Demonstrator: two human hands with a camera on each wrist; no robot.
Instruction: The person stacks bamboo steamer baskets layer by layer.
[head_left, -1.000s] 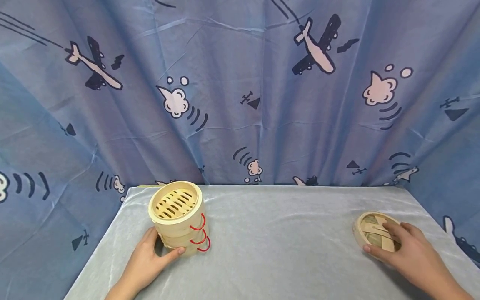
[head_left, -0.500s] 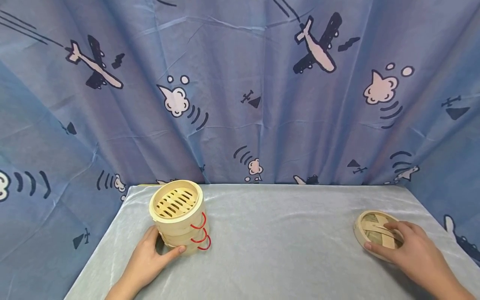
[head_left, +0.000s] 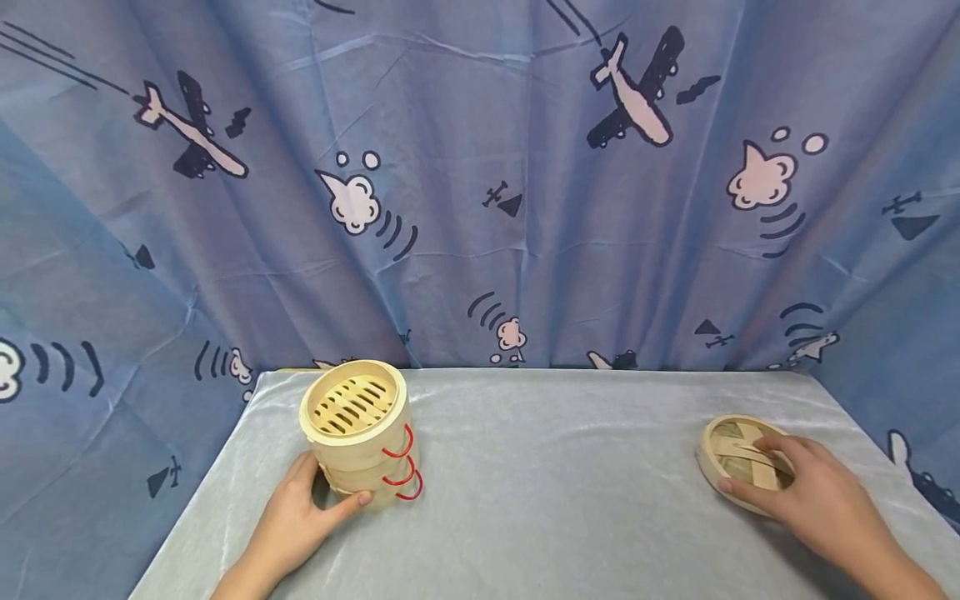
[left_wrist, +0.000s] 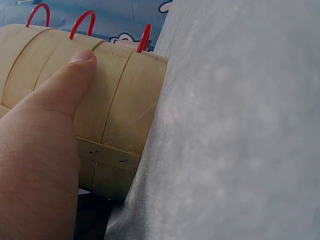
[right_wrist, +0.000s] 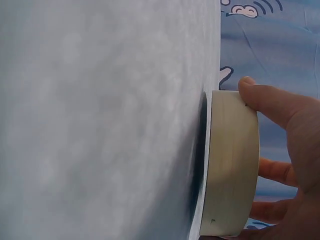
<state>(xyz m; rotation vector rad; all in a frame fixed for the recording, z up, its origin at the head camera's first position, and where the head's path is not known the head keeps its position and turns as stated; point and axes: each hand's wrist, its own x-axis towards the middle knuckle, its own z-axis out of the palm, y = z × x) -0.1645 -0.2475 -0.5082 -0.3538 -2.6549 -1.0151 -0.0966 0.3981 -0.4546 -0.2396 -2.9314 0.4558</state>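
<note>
On the left of the table, in the head view, stands a stack of bamboo steamer baskets (head_left: 358, 454). Its top is uncovered, showing a slatted floor, and three red loops stick out of its side. My left hand (head_left: 288, 521) grips the stack low down, thumb across the front; the left wrist view shows that thumb (left_wrist: 75, 80) flat against the bamboo wall. Far to the right, my right hand (head_left: 821, 500) holds a round bamboo steamer lid (head_left: 708, 458) with woven strips on top. In the right wrist view the lid's side wall (right_wrist: 232, 165) is close over the cloth, a dark shadow beside it.
A pale grey cloth (head_left: 555, 483) covers the table, with a wide stretch of it between the two hands. Blue curtains (head_left: 450, 167) printed with planes and clouds hang behind the table and along both sides.
My right hand and the steamer lid have shifted slightly to the left and toward the back. My left hand and the stack have stayed in place.
</note>
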